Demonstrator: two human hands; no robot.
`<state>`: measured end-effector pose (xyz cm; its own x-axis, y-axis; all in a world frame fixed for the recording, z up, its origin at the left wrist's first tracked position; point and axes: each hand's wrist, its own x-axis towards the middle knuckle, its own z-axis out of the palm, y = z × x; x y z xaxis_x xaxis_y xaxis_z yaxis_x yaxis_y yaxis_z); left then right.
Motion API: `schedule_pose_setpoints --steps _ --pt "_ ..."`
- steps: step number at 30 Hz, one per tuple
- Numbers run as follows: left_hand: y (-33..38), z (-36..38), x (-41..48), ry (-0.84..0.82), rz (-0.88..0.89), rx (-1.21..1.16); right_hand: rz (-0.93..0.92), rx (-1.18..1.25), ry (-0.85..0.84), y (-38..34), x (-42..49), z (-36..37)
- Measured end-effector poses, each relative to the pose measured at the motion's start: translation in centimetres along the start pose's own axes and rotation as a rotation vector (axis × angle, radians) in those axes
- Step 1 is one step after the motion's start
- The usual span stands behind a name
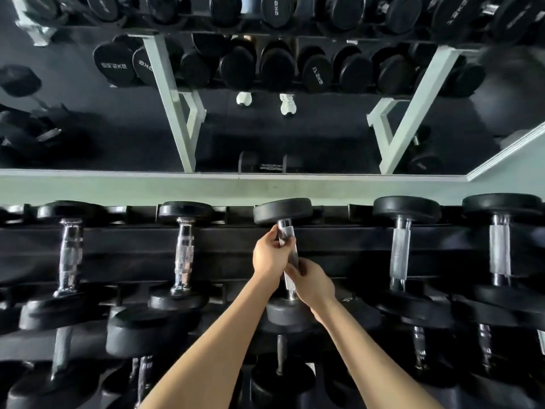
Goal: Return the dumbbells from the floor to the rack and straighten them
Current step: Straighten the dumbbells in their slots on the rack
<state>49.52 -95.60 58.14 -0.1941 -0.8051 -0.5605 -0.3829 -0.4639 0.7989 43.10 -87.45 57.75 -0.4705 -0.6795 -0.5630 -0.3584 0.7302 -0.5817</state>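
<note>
A black dumbbell (282, 211) with a chrome handle lies on the top shelf of the black rack (230, 240), slightly tilted, its far head near the wall. My left hand (269, 255) is wrapped around the upper part of the handle. My right hand (312, 283) grips the lower part of the same handle, just above the near head. Other dumbbells rest on the same shelf: two to the left (184, 252) and two to the right (401, 249).
A lower shelf holds several more dumbbells (141, 335) beneath my arms. Behind the rack a pale wall ledge (206, 187) carries a mirror (265, 128) that reflects the rack, white shoes and a dumbbell on the floor.
</note>
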Motion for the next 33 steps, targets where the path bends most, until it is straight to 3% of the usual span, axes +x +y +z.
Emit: schedule_pose_setpoints --steps 9,26,33 --pt "0.3 0.1 0.2 -0.002 0.024 0.067 0.024 0.165 -0.031 1.0 0.3 -0.1" --pt "1.0 0.1 -0.6 -0.003 0.042 0.136 -0.016 0.246 -0.067 1.4 0.3 0.3" --pt "1.4 0.2 -1.9 0.155 0.05 0.291 -0.102 0.191 -0.062 1.5 -1.6 -2.9"
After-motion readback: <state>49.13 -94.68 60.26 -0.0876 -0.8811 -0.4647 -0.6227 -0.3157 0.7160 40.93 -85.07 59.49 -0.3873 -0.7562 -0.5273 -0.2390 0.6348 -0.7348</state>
